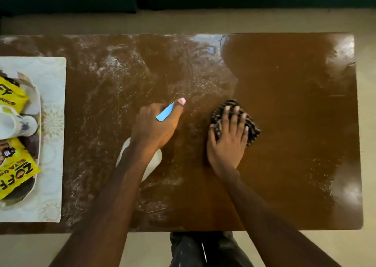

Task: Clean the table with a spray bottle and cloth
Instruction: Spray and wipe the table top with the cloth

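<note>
The big brown table (295, 103) fills most of the view. Its left and middle parts have white smears all over. Its right part is clean and shiny. A pale mat (53, 79) lies on the left end of the table. A tray (38, 95) sits on the mat. Two yellow snack bags (18, 175) lie in the tray.

The white spray bottle (152, 165) is over the middle of the table, near the front edge. The left hand (154, 124) holds it by the neck with its fingers curled tight around it. The blue trigger (164, 113) pokes out past the fingers.

The right hand (227, 142) lies flat on the dark stripy cloth (252, 130), just right of the bottle. Its fingers are spread out and press the cloth onto the table.

A white cup (14, 124) lies between the snack bags.
</note>
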